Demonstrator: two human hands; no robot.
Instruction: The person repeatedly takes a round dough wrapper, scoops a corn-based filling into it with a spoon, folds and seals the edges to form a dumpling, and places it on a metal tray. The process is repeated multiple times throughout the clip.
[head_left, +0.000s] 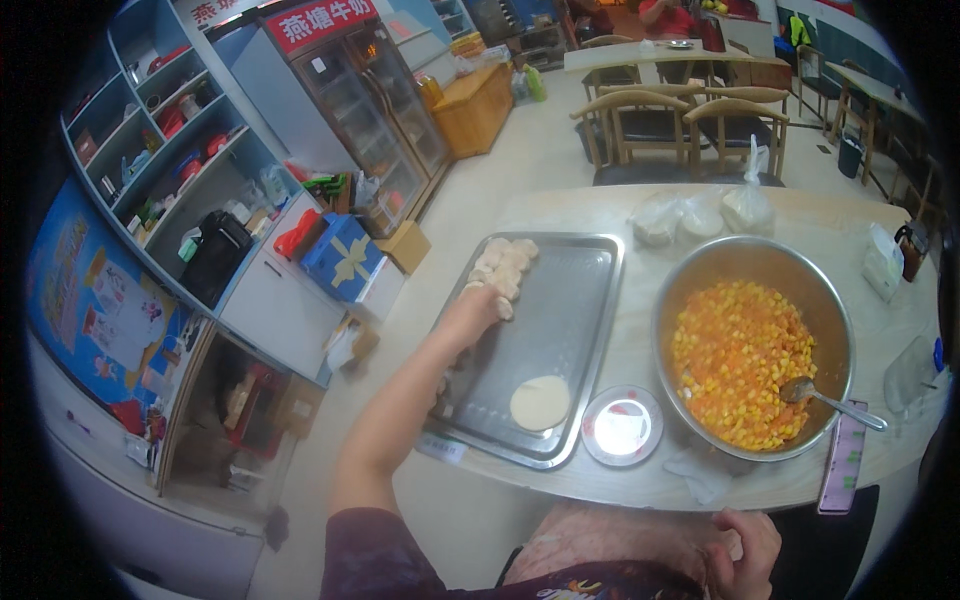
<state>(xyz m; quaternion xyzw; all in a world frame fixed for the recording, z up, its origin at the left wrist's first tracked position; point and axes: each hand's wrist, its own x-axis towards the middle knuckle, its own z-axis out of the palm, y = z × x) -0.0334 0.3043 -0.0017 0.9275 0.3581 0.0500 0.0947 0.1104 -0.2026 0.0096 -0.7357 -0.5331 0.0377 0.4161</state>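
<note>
My left hand (474, 311) reaches over the far left of a metal baking tray (555, 307). It touches a small pale dough dumpling (504, 308); its fingertips are partly hidden, so I cannot tell if they grip it. Several more dumplings (499, 262) lie clustered just beyond, and others are partly hidden by my forearm. One flat round dough wrapper (540, 403) rests near the tray's front right corner. My right hand (746, 555) hangs by the table's front edge, fingers loosely curled and apart, with nothing visible in it.
Right of the tray stands a steel bowl (840, 315) of corn and orange filling (742, 360), a spoon (832, 403) in it. Between them is a round plate (622, 426). A phone (844, 465), a white tissue (701, 476), plastic bags (701, 214) and a clear container (910, 375) surround the bowl.
</note>
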